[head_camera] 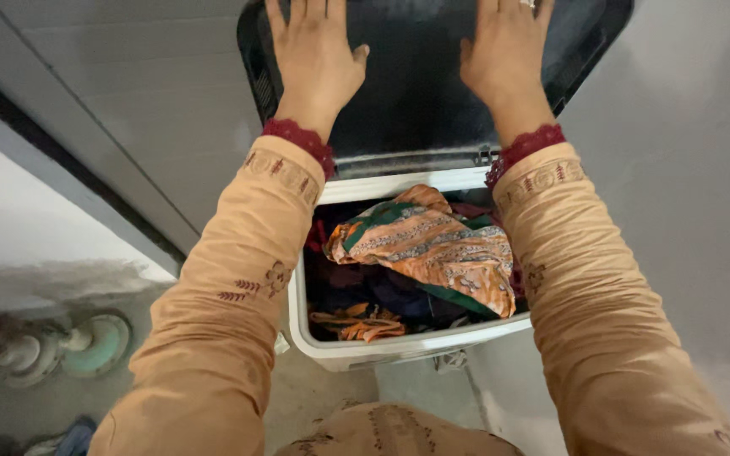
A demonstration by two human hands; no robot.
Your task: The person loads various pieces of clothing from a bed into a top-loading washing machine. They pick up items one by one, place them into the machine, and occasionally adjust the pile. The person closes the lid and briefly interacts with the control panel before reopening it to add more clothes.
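Hands, left (317, 63) and right (507, 59), flat, fingers spread, gripping nothing, on smooth dark lid (416, 101) above rumpled patterned cloth (428, 249).

Grey concrete floor (331, 397) carries white top-loading washing machine (365, 348), centre of frame, its tub filled with mixed coloured clothes (424, 249). Round pale-green and white drain fittings (95, 342) lie on floor at lower left. Blue cloth scrap (73, 439) at bottom left edge.

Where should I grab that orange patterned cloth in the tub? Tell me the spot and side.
Judging by its pose, take the orange patterned cloth at its raised bunched fold near the hinge, coming straight down from above. It lies atop the pile, and the white tub walls block the sides.
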